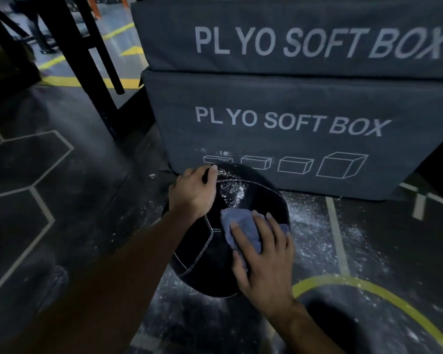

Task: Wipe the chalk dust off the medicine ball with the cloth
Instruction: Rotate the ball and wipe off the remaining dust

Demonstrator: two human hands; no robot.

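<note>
Medicine ball (202,254), black with pale stitched seams, sits on the dark gym floor (87,200) just in front of the lower plyo box (292,139), close enough that it may be touching the fabric, though the contact itself is hidden. A patch of white chalk dust (232,191) clings to its upper panel, beyond the cloth.

The right hand (264,256) lies flat on the near right side of the ball, fingers spread and fairly straight, pressing a bluish-grey cloth (243,227) against the leather; the thumb wraps down the side. Spreading the fingers likely gives broad pressure for wiping, and the cloth sits just short of the chalky patch, so that patch appears to be the next part to clean.

The left hand (193,191) rests on the top left of the ball, fingers curled over the crown, probably to keep the ball from rolling under the wiping pressure.

Around the ball, chalk is scattered over the floor, thickest to the right, so the ball could pick up dust again if it rolls. The floor carries pale hexagon outlines on the left and a yellow curved line (368,287) on the right. A second plyo box (292,34) is stacked above the first, and a black rack frame (95,60) stands behind on the left.
</note>
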